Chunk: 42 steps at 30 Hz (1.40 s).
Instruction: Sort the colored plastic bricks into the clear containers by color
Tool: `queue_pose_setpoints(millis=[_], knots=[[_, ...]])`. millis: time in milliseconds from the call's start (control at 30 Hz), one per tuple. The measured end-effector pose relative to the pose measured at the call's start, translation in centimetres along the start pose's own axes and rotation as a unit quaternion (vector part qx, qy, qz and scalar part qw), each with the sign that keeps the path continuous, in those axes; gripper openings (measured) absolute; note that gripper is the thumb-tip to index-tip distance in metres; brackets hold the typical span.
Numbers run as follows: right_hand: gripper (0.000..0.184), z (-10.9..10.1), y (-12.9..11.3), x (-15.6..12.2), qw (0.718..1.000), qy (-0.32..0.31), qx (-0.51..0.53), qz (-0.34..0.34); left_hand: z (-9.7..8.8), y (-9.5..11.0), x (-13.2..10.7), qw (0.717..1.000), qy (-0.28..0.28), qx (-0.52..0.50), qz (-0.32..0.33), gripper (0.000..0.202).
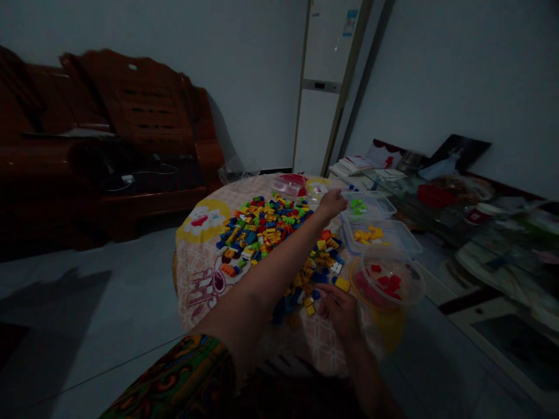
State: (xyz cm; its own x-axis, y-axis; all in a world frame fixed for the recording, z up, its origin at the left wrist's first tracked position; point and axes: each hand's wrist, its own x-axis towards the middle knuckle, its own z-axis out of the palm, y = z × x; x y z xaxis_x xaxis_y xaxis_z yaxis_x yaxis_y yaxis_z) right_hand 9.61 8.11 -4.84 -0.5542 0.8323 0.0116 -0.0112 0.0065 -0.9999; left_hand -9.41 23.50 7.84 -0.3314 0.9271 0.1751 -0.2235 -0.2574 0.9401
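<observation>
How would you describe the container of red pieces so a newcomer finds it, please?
On the round table, three clear containers line the right side. The nearest container, beside the right hand, holds red pieces; its neighbours hold yellow pieces and green pieces.

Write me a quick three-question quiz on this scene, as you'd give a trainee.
1. True or false: the left hand is nearer the boxed green pieces than the right hand is.
2. Between those green pieces and the round tub sits a box. Which colour pieces lie in it? a) blue b) yellow c) white
3. Fill in: the round tub holds ___ pieces.

Key: 1 true; 2 b, yellow pieces; 3 red.
</observation>
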Motion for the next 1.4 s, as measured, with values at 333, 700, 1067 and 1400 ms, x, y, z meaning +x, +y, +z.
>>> queue_pose_setpoints(millis=[333, 700, 1067, 1400], knots=[[0.033, -0.1, -0.4, -0.1, 1.000, -0.002, -0.020, 0.003, -8.0, 1.0, -17.1, 0.916, -0.007, 0.396, 0.063, 0.034], [0.035, -0.5, 0.3, -0.2, 0.999, -0.005, -0.048, -0.015, -20.9, 4.7, -24.3, 0.744, 0.275, 0.604, -0.081, 0.021], [0.032, -0.6, 0.2, -0.2, 0.999, -0.009, -0.043, -0.017, -19.7, 2.8, -24.7, 0.712, 0.163, 0.671, -0.128, 0.020], [0.031, -0.4, -0.1, -0.3, 0.999, -0.007, -0.036, -0.015, -18.9, 2.9, -24.4, 0.722, 0.193, 0.653, -0.125, 0.016]])
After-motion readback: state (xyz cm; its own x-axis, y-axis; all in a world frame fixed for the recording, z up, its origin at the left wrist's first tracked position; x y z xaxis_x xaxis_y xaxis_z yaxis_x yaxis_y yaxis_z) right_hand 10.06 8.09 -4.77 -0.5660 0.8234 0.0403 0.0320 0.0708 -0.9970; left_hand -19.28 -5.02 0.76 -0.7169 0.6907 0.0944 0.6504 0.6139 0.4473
